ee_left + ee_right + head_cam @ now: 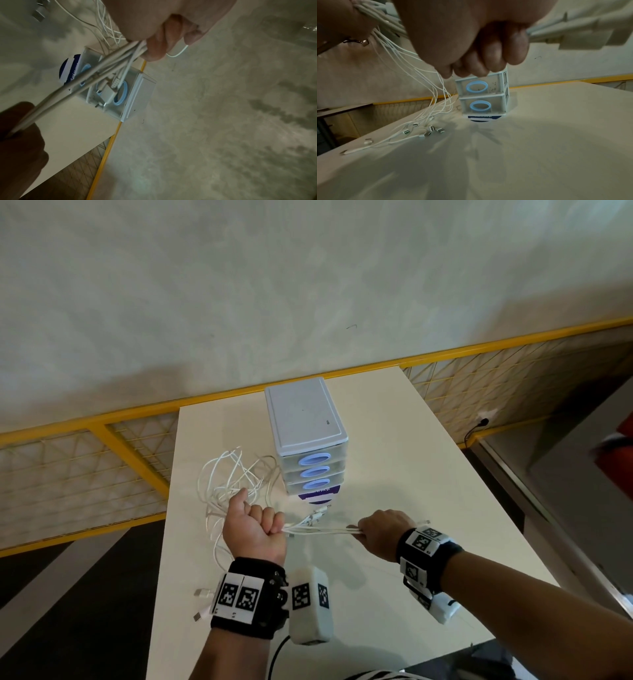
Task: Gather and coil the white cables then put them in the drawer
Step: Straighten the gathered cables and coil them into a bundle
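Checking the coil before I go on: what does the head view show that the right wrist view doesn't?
Head only: the drawer unit's lid, its top drawer, and both wrist bands. Right wrist only: a cluster of loose metal plug ends lying on the table. Both: the left hand and right hand gripping the white cables stretched between them; drawers closed.

A pale table [411,474] carries a small drawer unit [305,419] near its far edge — beside it, loose white cables [222,474] and their plugs [428,133].
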`<control>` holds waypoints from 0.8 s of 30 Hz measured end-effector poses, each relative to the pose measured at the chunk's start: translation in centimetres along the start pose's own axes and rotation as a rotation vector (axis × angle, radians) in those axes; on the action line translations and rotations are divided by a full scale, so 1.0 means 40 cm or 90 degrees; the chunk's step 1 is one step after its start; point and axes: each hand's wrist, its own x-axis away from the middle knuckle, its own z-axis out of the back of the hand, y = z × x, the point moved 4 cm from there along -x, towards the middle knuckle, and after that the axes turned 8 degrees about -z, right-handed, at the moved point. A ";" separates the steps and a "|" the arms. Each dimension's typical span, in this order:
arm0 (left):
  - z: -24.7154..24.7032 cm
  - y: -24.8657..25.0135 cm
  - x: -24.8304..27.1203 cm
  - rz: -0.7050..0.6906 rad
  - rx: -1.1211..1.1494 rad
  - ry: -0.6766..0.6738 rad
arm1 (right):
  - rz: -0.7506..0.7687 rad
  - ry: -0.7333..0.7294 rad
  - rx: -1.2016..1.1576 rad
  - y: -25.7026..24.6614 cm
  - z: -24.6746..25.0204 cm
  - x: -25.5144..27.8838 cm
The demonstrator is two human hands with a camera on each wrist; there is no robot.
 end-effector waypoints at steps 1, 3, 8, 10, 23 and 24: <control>0.001 0.000 -0.001 0.000 -0.003 0.000 | 0.000 0.001 -0.004 0.004 -0.001 -0.001; 0.003 0.002 -0.004 -0.003 -0.002 -0.001 | 0.004 -0.002 -0.027 0.011 -0.006 -0.004; 0.009 -0.001 -0.008 0.000 -0.005 0.000 | -0.004 -0.029 -0.040 0.026 -0.024 -0.006; 0.011 -0.006 -0.008 0.004 -0.011 0.002 | 0.005 -0.021 -0.004 0.026 -0.029 -0.004; 0.010 -0.029 -0.002 0.012 -0.035 0.005 | 0.109 -0.007 -0.159 0.073 -0.025 0.018; 0.010 -0.031 -0.004 0.012 -0.035 0.005 | 0.102 -0.019 -0.174 0.075 -0.012 0.022</control>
